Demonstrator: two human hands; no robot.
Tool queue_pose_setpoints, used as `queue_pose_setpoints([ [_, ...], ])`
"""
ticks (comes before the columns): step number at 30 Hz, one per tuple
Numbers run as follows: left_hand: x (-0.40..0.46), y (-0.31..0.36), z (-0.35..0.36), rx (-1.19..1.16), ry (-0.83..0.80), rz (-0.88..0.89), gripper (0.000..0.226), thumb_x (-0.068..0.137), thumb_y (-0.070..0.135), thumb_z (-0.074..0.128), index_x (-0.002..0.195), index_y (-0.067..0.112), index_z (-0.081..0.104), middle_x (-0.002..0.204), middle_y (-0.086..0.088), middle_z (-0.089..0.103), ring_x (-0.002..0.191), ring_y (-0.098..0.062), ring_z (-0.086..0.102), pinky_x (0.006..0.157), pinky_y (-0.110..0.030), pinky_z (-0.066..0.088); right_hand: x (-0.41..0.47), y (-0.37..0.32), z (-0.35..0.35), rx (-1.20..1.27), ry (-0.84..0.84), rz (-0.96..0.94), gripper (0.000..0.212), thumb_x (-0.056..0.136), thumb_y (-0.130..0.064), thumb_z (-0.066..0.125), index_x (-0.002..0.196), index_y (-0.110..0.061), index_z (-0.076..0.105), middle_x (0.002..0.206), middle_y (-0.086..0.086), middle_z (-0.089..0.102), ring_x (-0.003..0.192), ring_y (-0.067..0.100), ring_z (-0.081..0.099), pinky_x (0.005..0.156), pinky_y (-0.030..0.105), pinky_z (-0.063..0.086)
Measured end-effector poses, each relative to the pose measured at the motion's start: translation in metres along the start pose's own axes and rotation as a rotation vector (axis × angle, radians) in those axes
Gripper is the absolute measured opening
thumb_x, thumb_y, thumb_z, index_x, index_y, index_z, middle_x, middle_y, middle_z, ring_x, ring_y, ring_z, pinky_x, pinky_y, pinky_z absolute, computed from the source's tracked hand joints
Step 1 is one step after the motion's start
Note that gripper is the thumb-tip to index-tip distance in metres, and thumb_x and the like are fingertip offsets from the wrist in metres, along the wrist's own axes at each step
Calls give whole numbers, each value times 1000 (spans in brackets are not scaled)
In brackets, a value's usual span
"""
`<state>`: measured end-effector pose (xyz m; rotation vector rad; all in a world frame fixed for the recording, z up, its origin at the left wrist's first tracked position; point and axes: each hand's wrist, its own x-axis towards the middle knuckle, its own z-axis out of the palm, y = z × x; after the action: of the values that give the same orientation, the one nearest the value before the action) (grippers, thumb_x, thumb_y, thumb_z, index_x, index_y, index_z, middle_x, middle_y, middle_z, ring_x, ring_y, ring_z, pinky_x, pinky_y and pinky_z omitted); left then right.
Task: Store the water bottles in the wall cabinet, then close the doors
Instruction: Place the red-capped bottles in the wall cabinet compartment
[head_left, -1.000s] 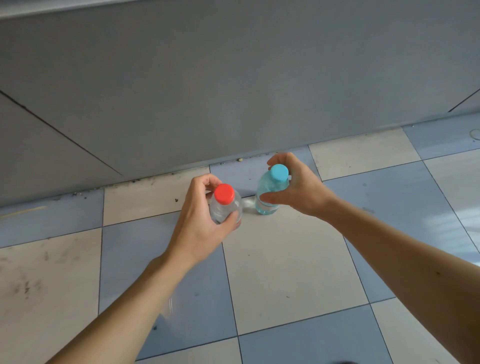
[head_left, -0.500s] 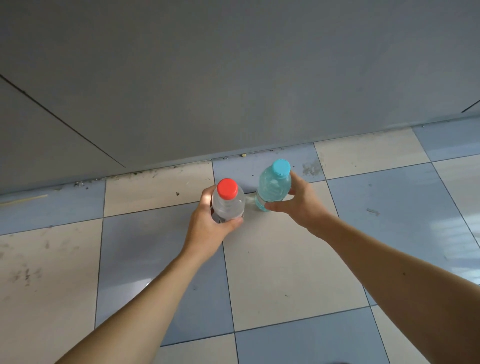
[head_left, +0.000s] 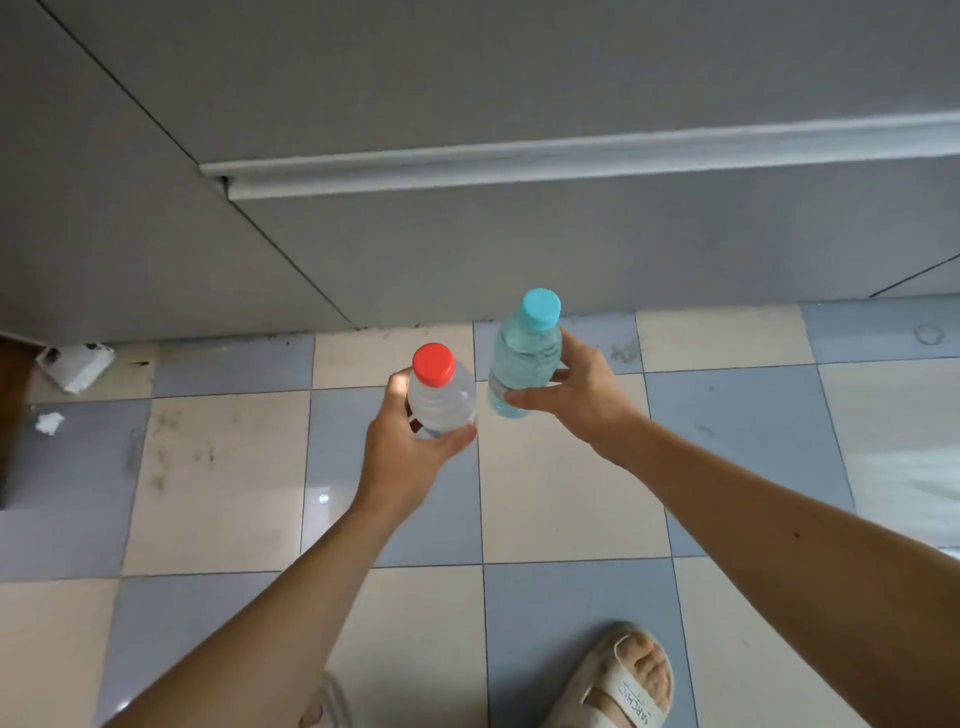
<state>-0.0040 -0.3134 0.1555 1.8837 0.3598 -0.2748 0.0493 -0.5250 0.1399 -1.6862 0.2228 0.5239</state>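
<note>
Here both hands hold bottles above the tiled floor: the left hand grips the clear red-capped bottle, and at its two o'clock, just beside it, the right hand grips the blue-capped bottle. Grey cabinet fronts fill twelve o'clock. A sandalled foot shows at six; something white, perhaps crumpled paper, lies at nine.

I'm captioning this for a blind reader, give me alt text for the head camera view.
Two hands hold water bottles above a checkered tile floor: the left hand grips a red-capped bottle, the right hand a blue-capped bottle. Grey cabinet fronts stand behind; a sandalled foot shows below.
</note>
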Motion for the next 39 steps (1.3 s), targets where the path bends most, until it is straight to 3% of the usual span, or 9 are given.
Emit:
queue_pose_setpoints([
  [4,-40,89,-55,-58,47,11,71,72,24,92,130,29,52,111,13,68,107,-13,65,89,-29,57,-49,-108,12,-55,-33,-16,65,72,-14,90,126,-32,60,111,-14,71,93,-5,66,67,8,52],
  [8,-73,180,-125,-79,90,46,69,71,27,92,128,33,52,106,27,66,103,1,63,86,-23,54,-99,-225,27,-104,-81,-43,68,72,-17,90,130,-34,58,111,-17,70,96,-8,64,69,6,50],
  [11,-97,253,-185,-83,111,90,69,70,28,92,127,33,52,107,25,67,105,-2,64,86,-25,55,-140,-314,42,-139,-96,-68,66,72,-14,90,128,-32,59,109,-14,72,96,-6,65,72,4,49],
  [15,-128,348,-275,-106,91,165,70,66,33,93,124,30,56,110,8,72,105,-14,68,91,-38,57,-194,-433,68,-170,-99,-130,60,72,-15,90,123,-31,62,107,-11,73,97,-1,67,76,9,52],
  [20,-168,447,-376,-157,121,290,69,52,44,89,114,35,60,105,8,74,99,-10,71,84,-31,57,-252,-563,110,-155,-66,-243,60,70,-17,91,122,-32,63,110,-8,74,105,8,69,95,30,55],
  [27,-199,576,-508,-89,166,520,58,54,51,88,103,46,57,104,20,71,97,-2,69,77,-15,53,-298,-734,161,-104,-4,-401,76,46,-47,95,114,-33,64,107,-16,74,100,2,71,93,36,57],
  [32,-200,684,-575,-90,287,696,50,64,51,89,101,55,57,103,27,69,94,6,66,68,-6,50,-315,-864,169,-76,3,-587,75,47,-44,97,113,-34,64,109,-13,75,98,4,72,93,35,57],
  [36,-191,778,-614,-127,369,806,49,65,55,83,106,48,57,101,25,70,92,7,66,74,-18,52,-321,-963,162,-23,3,-782,60,64,-18,93,118,-17,66,107,-2,77,101,16,74,90,34,58],
  [39,-186,846,-632,-131,421,905,51,63,57,80,106,47,54,95,33,68,90,12,64,67,-9,49,-319,-1028,153,10,-7,-899,48,73,-8,87,116,-10,66,105,2,78,97,20,75,79,31,60],
])
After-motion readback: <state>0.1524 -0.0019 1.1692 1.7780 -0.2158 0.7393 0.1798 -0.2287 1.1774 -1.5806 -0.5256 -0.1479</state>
